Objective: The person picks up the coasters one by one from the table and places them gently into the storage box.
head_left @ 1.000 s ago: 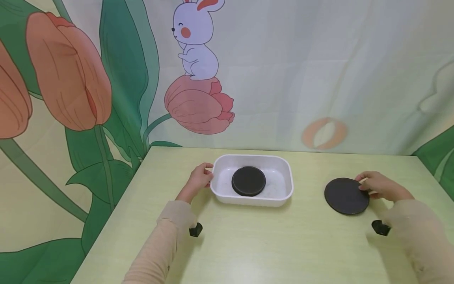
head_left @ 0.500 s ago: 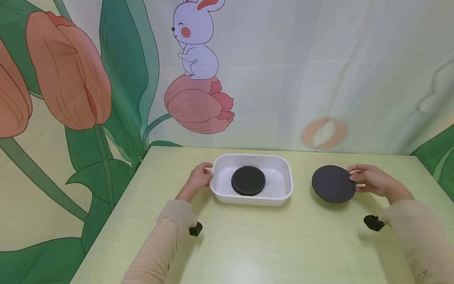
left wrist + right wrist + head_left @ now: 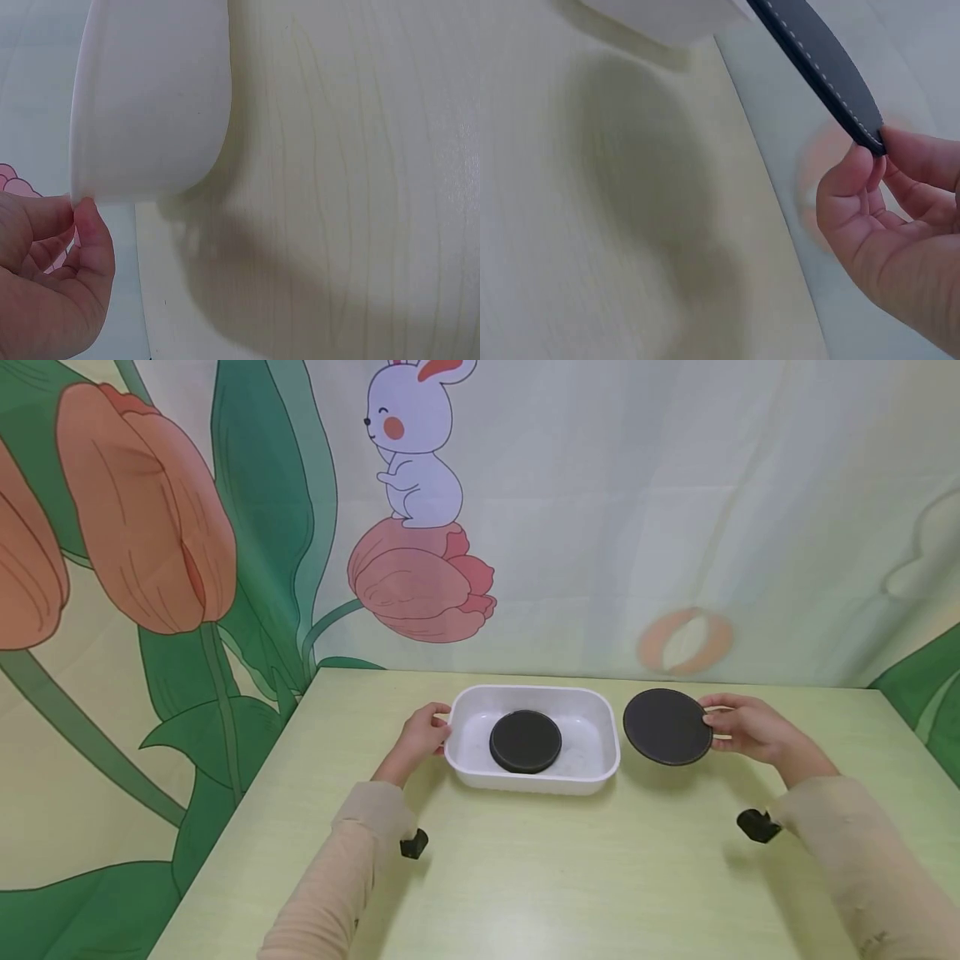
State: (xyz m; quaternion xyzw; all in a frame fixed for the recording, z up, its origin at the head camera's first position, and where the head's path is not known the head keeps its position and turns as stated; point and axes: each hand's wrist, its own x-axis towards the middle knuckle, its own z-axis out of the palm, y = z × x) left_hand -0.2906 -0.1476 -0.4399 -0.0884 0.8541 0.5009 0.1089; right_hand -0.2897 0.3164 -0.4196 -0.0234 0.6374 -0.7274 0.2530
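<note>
A white rectangular tray [image 3: 534, 783] stands on the table, with a thick round black disc [image 3: 526, 743] lying inside. My left hand [image 3: 418, 739] pinches the tray's left rim between thumb and finger, as the left wrist view shows up close. To the right of the tray, my right hand [image 3: 753, 732] pinches the right edge of a flat round black coaster [image 3: 666, 727]. Pale stitching along the coaster's edge shows in the right wrist view. The coaster is raised off the table, its shadow falling below, and its left edge is close to the tray's right rim.
The pale wood-grain table [image 3: 570, 877] ends at a back edge against a hanging cloth [image 3: 570, 552] printed with tulips and a rabbit. A small black piece [image 3: 414, 844] juts out under the left sleeve, and another black piece [image 3: 758, 826] under the right.
My right hand has lifted the coaster and carried it left and farther back, close to the tray. The left hand and the tray have stayed in place.
</note>
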